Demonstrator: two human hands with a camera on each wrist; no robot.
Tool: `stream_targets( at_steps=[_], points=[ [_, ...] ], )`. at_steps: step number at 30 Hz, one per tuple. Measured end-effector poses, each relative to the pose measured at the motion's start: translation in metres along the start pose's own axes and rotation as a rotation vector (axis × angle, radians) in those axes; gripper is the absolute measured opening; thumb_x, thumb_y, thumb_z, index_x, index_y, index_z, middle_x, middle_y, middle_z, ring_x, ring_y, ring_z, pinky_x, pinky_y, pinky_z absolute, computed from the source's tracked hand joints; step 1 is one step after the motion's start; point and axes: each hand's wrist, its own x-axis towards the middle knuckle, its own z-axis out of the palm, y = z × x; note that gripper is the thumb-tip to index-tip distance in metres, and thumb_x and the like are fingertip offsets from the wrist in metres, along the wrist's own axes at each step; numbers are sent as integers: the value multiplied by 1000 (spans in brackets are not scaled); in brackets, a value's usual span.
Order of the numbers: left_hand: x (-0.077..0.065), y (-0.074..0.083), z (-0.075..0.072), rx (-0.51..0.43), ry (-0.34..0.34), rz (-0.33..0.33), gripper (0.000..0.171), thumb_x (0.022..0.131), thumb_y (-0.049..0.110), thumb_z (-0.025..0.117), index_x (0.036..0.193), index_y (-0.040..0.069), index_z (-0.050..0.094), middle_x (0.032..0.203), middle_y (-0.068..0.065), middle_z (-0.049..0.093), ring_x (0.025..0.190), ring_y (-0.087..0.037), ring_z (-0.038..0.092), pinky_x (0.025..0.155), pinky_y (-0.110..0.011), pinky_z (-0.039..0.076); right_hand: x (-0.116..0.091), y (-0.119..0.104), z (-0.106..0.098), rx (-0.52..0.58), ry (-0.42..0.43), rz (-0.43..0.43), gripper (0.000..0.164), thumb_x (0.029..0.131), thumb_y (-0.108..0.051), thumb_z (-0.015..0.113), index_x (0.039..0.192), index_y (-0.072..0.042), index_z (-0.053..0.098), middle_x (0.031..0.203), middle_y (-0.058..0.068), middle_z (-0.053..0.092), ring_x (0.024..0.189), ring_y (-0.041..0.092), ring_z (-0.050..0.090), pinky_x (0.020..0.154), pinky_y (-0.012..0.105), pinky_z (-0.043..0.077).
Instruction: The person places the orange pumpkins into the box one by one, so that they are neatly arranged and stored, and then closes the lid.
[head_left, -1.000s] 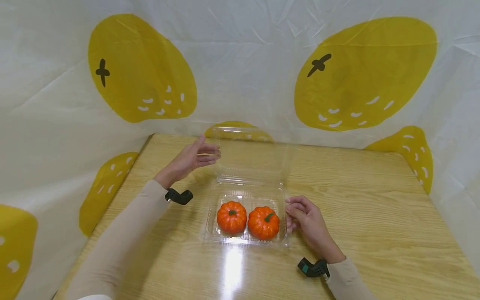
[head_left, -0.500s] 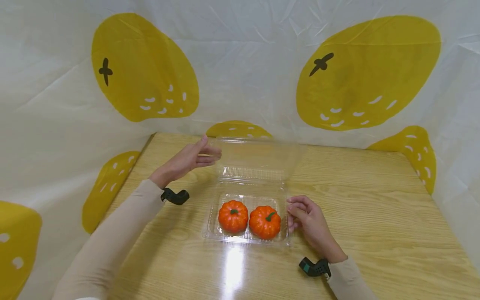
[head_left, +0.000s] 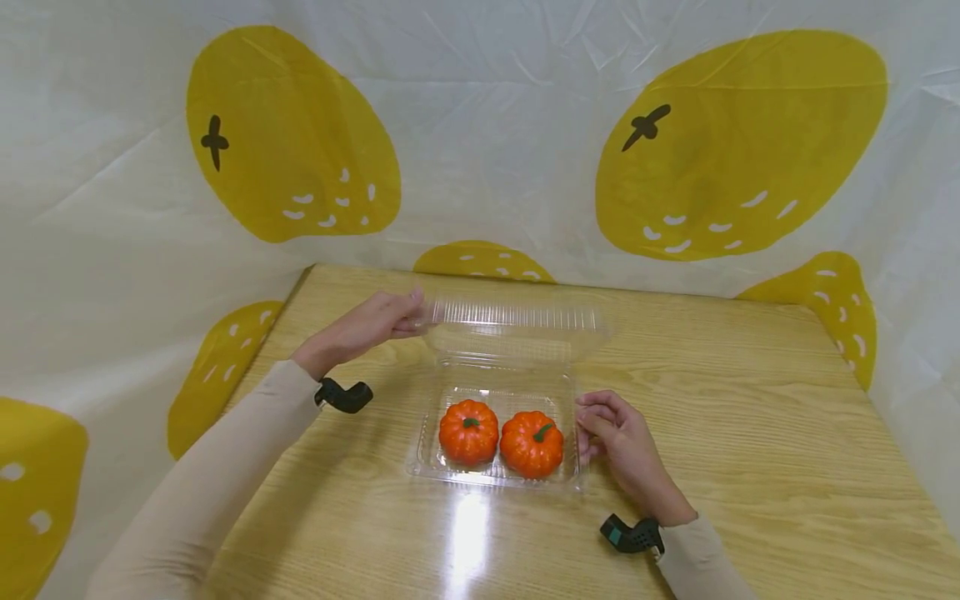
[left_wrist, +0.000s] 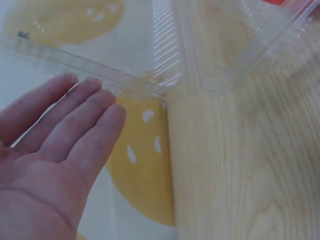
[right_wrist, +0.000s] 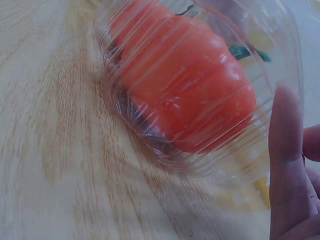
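Note:
A clear plastic clamshell container lies on the table with its hinged lid raised at the back and tilted forward. Two small orange pumpkins with green stems, a left pumpkin and a right pumpkin, sit side by side in its base. At the lid's left edge is my left hand. Its fingers are straight and lie against the lid's rim in the left wrist view. My right hand pinches the right rim of the base between thumb and finger, beside a pumpkin.
The container stands on a light wooden table. Behind and to the left hangs a white cloth printed with yellow fruit. Each wrist wears a black camera mount, such as the right mount.
The lid has swung forward and down from a more upright position, with my left hand following at its edge. My right hand and the pumpkins have stayed in place.

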Motion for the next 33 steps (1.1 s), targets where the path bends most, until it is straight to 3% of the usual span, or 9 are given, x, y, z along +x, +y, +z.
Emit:
stream_targets(
  at_steps=[7, 11, 19, 33],
  points=[
    [-6, -1, 1, 134, 4, 16, 64, 110, 50, 39, 144, -1, 57, 159, -18, 49, 152, -34, 42, 127, -52, 34, 0, 1, 0, 0, -2, -21, 35, 105, -14, 59, 128, 11, 48, 73, -3, 64, 56, 13, 61, 52, 30, 58],
    [-8, -3, 2, 186, -7, 34, 59, 110, 48, 41, 147, 6, 57, 158, -13, 52, 150, -34, 46, 127, -53, 34, 0, 2, 0, 11, -6, -29, 35, 104, -13, 59, 127, 11, 47, 74, -2, 64, 56, 13, 61, 51, 31, 58],
    [-14, -2, 8, 321, 36, 70, 50, 110, 48, 45, 144, 15, 62, 152, -7, 60, 145, -30, 53, 123, -56, 39, 1, 2, 1, 18, -10, -33, 36, 105, -12, 58, 127, 13, 46, 75, -3, 65, 56, 12, 62, 51, 31, 59],
    [-22, -15, 19, 402, 77, 139, 46, 110, 37, 48, 146, 12, 59, 150, -6, 62, 142, -30, 56, 120, -54, 43, 1, 2, 1, 32, -23, -49, 31, 105, -9, 57, 125, 12, 46, 76, -3, 65, 55, 12, 62, 50, 32, 59]
  ],
)
